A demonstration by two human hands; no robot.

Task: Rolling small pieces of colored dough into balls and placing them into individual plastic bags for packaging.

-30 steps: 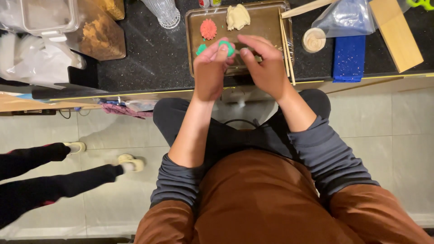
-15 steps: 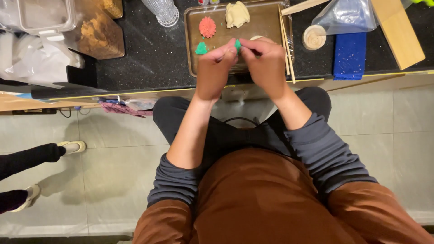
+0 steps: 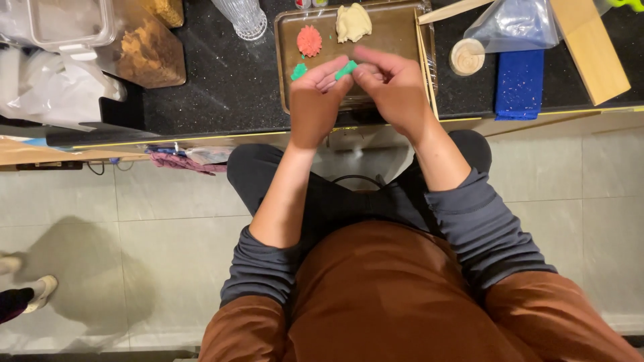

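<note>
head view: i see both hands up over the front edge of a brown tray (image 3: 396, 40) on the dark bench (image 3: 215, 74). left hand (image 3: 314, 104) and right hand (image 3: 397, 90) meet at a small green dough strip (image 3: 346, 69); fingers (image 3: 334, 69) of the left pinch its near end, right thumb & forefinger pressed on the other end. strip is held just above the tray, tilted. a second green bit (image 3: 298, 71) lies on the tray just beside the left hand's fingertips. further back on the tray: orange ridged dough piece (image 3: 309, 40) and a pale cream lump (image 3: 353, 22), apart from each other. right of the tray: wooden stick along its edge, round wooden cap (image 3: 467, 57), blue cloth (image 3: 520, 84), clear bag (image 3: 513, 25), wood block (image 3: 590, 43). left: ribbed glass (image 3: 243, 17), plastic tub w/ brown stuff (image 3: 144, 47). someone else's foot (image 3: 30, 295) at lower left on the floor.
</note>
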